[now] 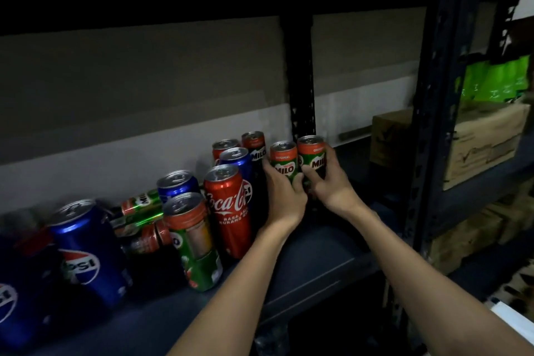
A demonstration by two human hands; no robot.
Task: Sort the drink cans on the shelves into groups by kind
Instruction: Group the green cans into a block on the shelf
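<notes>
Gripping one Milo can (284,165), the left hand (284,196) sits beside the right hand (332,185), clamped on another Milo (313,157); Coke can (229,208) just left.

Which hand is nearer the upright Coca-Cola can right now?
Left. The left hand holds a Milo can just right of the Coca-Cola can, almost beside it. The right hand holds another Milo can farther right.

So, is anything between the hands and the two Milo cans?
No. The left hand grips the left Milo can and the right hand grips the right Milo can; nothing visible lies between.
</notes>
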